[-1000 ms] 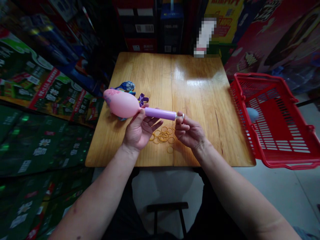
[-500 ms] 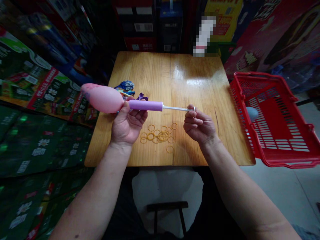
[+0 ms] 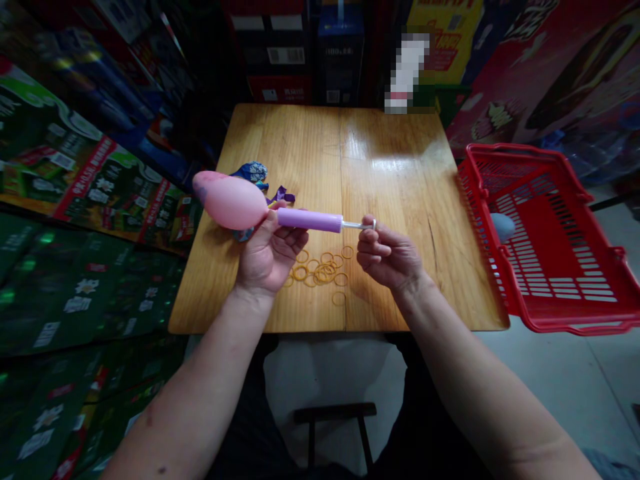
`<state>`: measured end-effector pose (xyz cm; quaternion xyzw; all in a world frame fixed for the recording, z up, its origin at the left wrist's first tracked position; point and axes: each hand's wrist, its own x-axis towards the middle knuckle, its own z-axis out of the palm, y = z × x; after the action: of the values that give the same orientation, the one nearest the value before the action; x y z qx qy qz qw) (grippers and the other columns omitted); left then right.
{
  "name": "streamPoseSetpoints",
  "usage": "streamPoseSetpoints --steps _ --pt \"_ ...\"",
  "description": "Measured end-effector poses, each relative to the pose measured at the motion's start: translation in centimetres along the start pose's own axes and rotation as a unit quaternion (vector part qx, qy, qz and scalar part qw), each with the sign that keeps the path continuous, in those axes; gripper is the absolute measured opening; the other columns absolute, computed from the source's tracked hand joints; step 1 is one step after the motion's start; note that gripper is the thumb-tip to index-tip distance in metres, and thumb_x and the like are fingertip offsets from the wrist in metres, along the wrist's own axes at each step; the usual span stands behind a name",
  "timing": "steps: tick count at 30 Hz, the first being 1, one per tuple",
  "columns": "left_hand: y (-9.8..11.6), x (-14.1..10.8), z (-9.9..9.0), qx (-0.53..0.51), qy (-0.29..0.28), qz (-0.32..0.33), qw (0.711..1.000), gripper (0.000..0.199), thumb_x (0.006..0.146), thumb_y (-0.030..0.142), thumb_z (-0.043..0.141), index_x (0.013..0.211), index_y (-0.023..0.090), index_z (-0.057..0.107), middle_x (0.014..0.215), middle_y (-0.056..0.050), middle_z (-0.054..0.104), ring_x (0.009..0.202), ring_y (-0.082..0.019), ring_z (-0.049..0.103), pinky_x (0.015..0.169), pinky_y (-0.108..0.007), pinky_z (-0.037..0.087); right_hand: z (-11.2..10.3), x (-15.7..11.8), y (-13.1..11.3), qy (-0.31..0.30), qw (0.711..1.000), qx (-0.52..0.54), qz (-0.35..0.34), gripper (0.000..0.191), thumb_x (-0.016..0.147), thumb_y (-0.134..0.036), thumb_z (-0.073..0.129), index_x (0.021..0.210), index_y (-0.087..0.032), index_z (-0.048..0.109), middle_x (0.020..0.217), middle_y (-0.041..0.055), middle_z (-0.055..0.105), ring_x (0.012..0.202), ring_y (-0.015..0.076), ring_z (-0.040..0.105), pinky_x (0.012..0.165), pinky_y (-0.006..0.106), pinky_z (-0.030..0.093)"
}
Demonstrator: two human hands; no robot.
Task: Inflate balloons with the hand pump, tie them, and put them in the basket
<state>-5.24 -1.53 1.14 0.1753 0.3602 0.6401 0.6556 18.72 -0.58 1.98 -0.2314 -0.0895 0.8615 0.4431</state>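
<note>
Feed: I'm on the head cam from afar, calling straight ahead 12 o'clock, with the wooden table (image 3: 345, 153) dead centre.
Far left: green printed cartons (image 3: 100, 173) stacked at 9 o'clock, right by the table.
Balloon: pink balloon (image 3: 230, 200), pretty plump, held up over the table at about 10 o'clock, tip pointing toward 9.
Scraps: crumpled blue foil (image 3: 250, 173) and a purple ribbon (image 3: 281, 195) on the tabletop, just behind the balloon.
Left hand (image 3: 270, 253): palm up, fingers curled, holding the balloon's neck on the pump.
Pump: lilac hand pump (image 3: 310, 220) lying level between my two hands, balloon on its nozzle end.
Table stuff: loose rubber bands (image 3: 320, 273) in a messy pile, below the pump at 6 o'clock.
Right hand (image 3: 387, 257): narrow pinch on the pump's metal pull ring (image 3: 374, 225).
Far right: red plastic basket (image 3: 575, 325) at 3 o'clock, just off the table, with a grey-blue round thing (image 3: 501, 227) inside, can't tell what.
</note>
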Motion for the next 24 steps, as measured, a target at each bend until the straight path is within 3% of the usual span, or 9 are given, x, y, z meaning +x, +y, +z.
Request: streamPoseSetpoints --steps 4,9,12,16,21,24 --pt "0.2 -0.1 -0.4 0.008 0.013 0.044 0.999 0.034 0.09 0.046 0.077 0.119 0.029 0.074 0.116 -0.005 0.08 0.1 -0.021 0.076 0.08 -0.027 0.061 -0.2 -0.3 -0.3 0.002 1.0 0.001 -0.026 0.018 0.105 -0.015 0.052 0.096 -0.02 0.067 0.067 -0.0074 0.061 0.043 0.0028 0.032 0.044 0.013 0.035" --pt "-1.9 -1.3 0.0 0.001 -0.026 -0.041 0.999 0.033 0.094 0.044 0.074 0.124 0.03 0.072 0.121 -0.006 0.079 0.105 -0.023 0.075 0.086 -0.035 0.063 -0.2 0.3 1.8 0.008 1.0 0.0 0.016 0.007 0.101 -0.018 0.06 0.096 -0.018 0.066 0.068 -0.0064 0.063 0.043 0.0025 0.035 0.045 0.013 0.038" --pt "-2.3 -1.4 0.4 -0.001 -0.034 -0.038 0.999 0.031 0.095 0.042 0.073 0.123 0.029 0.071 0.12 -0.007 0.079 0.105 -0.022 0.076 0.089 -0.035 0.062 -0.1 0.4 2.2 0.026 1.0 0.0 0.013 0.005 0.1 -0.018 0.061 0.098 -0.019 0.066 0.072 -0.0051 0.066 0.046 0.0031 0.041 0.047 0.014 0.042" --pt "-1.1 -0.7 0.4 0.003 -0.017 -0.033 0.999 0.027 0.094 0.041 0.073 0.117 0.027 0.073 0.111 -0.007 0.081 0.099 -0.02 0.077 0.086 -0.031 0.062 0.2 0.1 0.9 0.044 0.998 -0.034 0.013 0.007 0.101 -0.019 0.06 0.098 -0.019 0.066 0.071 -0.0053 0.064 0.047 0.004 0.04 0.046 0.015 0.04" --pt "0.6 0.1 -0.5 -0.005 0.01 0.048 0.999 0.027 0.091 0.042 0.077 0.113 0.027 0.075 0.11 -0.004 0.081 0.094 -0.018 0.076 0.08 -0.027 0.062 0.0 -0.3 -0.7 0.041 0.997 -0.046 -0.045 0.016 0.104 -0.019 0.053 0.095 -0.021 0.066 0.067 -0.0082 0.059 0.043 0.0034 0.03 0.044 0.013 0.034" --pt "0.0 -0.3 -0.6 0.0 -0.008 0.02 1.0 0.028 0.092 0.042 0.077 0.116 0.029 0.074 0.114 -0.004 0.08 0.096 -0.019 0.076 0.081 -0.03 0.063 -0.2 -0.1 0.1 0.022 0.999 -0.021 -0.024 0.012 0.102 -0.017 0.056 0.096 -0.02 0.066 0.067 -0.0076 0.062 0.042 0.002 0.032 0.045 0.012 0.036"
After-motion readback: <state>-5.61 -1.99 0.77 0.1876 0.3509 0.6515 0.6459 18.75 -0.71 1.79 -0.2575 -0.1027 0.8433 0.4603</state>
